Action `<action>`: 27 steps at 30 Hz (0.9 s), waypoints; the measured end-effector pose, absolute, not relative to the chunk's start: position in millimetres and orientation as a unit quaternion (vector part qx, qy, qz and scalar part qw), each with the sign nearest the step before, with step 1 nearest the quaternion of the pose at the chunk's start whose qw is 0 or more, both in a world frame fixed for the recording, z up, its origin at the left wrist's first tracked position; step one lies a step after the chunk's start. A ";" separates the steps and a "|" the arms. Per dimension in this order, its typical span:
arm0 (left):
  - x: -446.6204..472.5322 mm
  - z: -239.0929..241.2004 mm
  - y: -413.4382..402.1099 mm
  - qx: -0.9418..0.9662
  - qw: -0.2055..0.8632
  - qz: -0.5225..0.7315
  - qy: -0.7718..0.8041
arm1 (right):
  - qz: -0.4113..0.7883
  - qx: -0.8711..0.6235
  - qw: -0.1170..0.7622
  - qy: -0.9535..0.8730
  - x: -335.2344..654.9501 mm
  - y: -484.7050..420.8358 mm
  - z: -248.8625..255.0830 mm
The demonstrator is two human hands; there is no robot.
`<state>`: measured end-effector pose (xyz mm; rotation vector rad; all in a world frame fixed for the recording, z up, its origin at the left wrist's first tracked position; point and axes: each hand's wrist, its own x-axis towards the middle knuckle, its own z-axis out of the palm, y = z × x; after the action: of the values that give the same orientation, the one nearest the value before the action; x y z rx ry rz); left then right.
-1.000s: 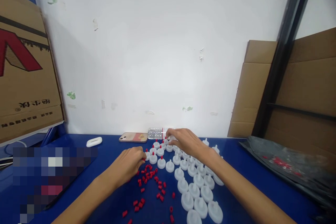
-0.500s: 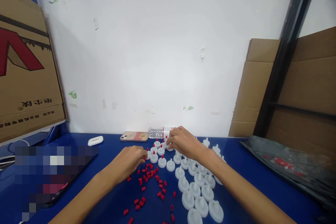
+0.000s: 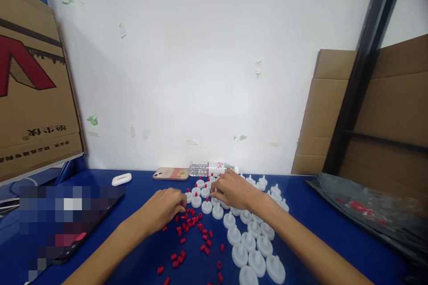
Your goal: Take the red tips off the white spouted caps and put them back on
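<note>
The right hand [image 3: 234,192] has drawn back over round white plastic caps [image 3: 249,242], the left hand [image 3: 163,208] half-closed at small red plastic plugs [image 3: 189,222]; what they hold is hidden.

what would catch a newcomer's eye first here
Rows of white caps on the blue table, right of centre, stand out most, beside a scatter of small red plugs to their left. The left hand rests at the scatter's far edge; the right hand lies over the far caps, some red-tipped. A clear bottle lies on its side by the wall.
</note>
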<state>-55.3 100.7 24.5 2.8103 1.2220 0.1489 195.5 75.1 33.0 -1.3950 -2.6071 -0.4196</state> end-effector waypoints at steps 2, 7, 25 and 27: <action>-55.7 23.9 101.3 0.916 0.042 0.055 0.396 | -0.149 -0.484 0.081 -0.859 196.1 74.5 35.7; -56.1 21.2 103.3 0.917 0.049 0.062 0.391 | -0.165 -0.524 0.081 -0.832 200.1 74.6 39.9; -51.9 15.6 103.9 0.901 -0.015 0.166 0.401 | -0.180 -0.519 0.108 -0.829 199.8 75.7 36.8; -50.5 16.6 102.4 0.898 -0.026 0.167 0.405 | -0.186 -0.517 0.129 -0.826 196.9 73.8 39.7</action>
<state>-50.5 102.4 16.6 2.8694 1.2947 0.5346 196.9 73.8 39.7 -1.5029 -2.4009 -0.5414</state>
